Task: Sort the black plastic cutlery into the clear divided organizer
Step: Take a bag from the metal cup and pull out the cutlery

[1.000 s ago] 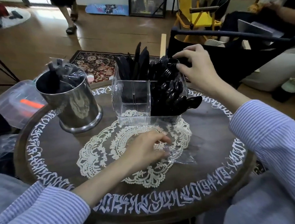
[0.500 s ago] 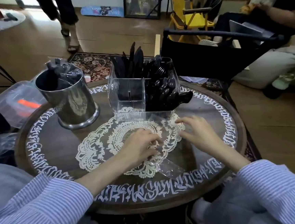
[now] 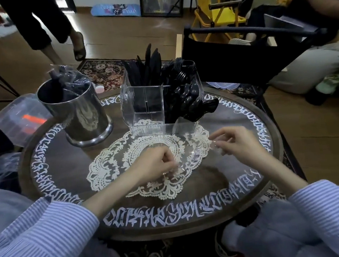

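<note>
Both my hands pinch a clear wrapper (image 3: 189, 157) on the surface: left hand (image 3: 157, 166) near end, right hand (image 3: 237, 143) far-right end. Organizer (image 3: 162, 100) straight ahead; remaining cutlery (image 3: 66, 84) in tin, far-left, nearer my left.

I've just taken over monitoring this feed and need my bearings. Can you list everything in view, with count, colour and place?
organizer: one, clear, divided, table centre-back; front-left compartment empty.
knives: bundle, black, upright in back-left compartment.
forks: bundle, black, back-right compartment.
spoons: pile, black, front-right compartment, one bowl overhanging the side.
metal canister: one, silver, table left, holding wrapped dark items.
plastic wrapper: one, clear, on the doily between both hands.
doily: one, cream lace, table centre.
table: one, round, dark wood with white lettering.
plastic bin: one, clear, floor at left.
folding chair: one, yellow, background.
left hand: pinches the wrapper.
right hand: pinches the wrapper's other end.
</note>
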